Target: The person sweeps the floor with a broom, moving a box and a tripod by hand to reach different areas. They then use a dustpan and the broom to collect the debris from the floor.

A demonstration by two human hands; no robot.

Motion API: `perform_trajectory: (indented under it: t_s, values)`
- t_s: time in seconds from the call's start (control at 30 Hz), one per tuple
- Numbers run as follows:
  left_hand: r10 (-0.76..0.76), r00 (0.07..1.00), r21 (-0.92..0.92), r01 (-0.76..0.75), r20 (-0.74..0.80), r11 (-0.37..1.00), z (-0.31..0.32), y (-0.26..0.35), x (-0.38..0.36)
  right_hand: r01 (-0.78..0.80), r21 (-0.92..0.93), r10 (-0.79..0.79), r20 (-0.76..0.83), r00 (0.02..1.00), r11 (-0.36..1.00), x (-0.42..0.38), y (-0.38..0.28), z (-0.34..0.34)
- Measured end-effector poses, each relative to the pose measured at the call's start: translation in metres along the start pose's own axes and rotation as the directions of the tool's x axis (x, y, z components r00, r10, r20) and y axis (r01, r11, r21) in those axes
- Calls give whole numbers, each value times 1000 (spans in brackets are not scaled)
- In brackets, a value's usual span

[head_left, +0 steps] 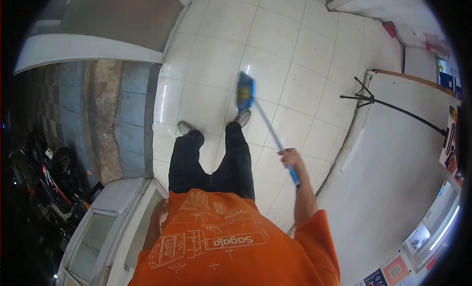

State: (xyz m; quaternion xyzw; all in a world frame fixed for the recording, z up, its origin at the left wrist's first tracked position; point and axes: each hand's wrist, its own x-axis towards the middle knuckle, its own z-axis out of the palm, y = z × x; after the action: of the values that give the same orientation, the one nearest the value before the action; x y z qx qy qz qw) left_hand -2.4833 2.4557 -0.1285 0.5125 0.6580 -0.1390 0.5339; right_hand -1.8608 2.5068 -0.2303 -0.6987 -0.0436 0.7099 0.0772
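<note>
My right hand [292, 159] is closed around the handle of a broom [268, 120], near the blue grip at its upper end. The handle slants down to the blue broom head [246, 92], which is slightly smeared by motion and lies just past the toe of my right shoe [242, 118]. My left hand [161, 213] hangs low at my left side, close to the door frame. Its fingers are too hidden by shadow and the orange shirt to make out.
Pale floor tiles [273, 30] stretch ahead. To the left, a doorway sill [103, 119] leads to a dark outside with a parked motorbike [59, 180]. An opened door [98, 237] stands lower left. A white counter wall [388, 163] with a black stand [371, 98] lines the right.
</note>
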Motion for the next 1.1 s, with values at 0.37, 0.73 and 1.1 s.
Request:
perform_trajectory:
  t_s: [0.37, 0.73, 1.1]
  values:
    - [-363, 926, -689, 332, 106, 644, 2, 53, 41, -177, -439, -260, -761, 595, 881, 9, -161, -103]
    - [80, 996, -396, -86, -32, 914, -89, 269, 215, 341, -361, -390, -73, 918, 868, -104, -253, 78]
    - [-25, 947, -238, -54, -320, 970, -172, 175, 265, 162, 91, -163, 12, 986, 983, 48, -322, -33]
